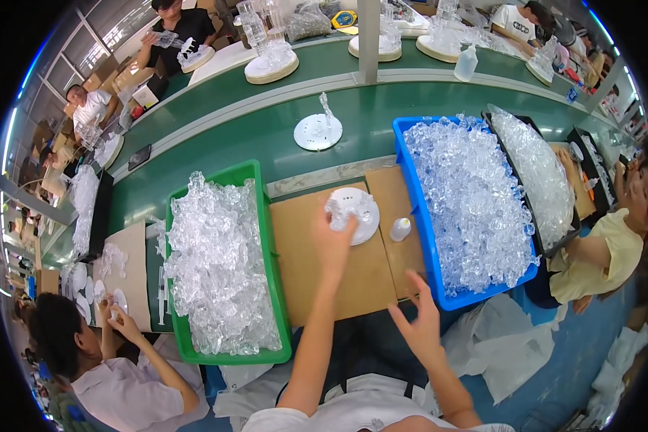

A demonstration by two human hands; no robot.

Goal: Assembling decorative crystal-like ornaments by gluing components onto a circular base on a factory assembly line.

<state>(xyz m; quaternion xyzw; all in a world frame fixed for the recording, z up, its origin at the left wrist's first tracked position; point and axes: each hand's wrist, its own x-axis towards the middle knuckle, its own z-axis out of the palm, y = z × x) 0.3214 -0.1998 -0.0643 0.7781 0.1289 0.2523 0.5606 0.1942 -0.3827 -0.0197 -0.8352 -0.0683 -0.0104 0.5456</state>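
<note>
Head view: at the centre of the frame, left hand [333, 234] reaching over a white disc [368, 219], with blurred fingers at a clear piece [347, 207] on top; too smeared to tell whether gripping or merely touching. Probably kept low there for a close hold against the disc. Lower right of centre, right hand [421, 320] with nothing in its spread fingers, perhaps held back to leave the disc unobstructed. Beneath the disc, brown cardboard [306, 288], likely laid as a protective working surface. Just right of the disc, a small white bottle [400, 230], upright and seemingly placed for quick reach. Left and right of the cardboard, a green bin [274, 266] and a blue bin [418, 216], heaped with clear plastic parts, presumably flanking for access from either side. Farther out, at upper centre on the green tabletop [245, 147], another white disc [313, 138] bearing an upright clear piece.
</note>
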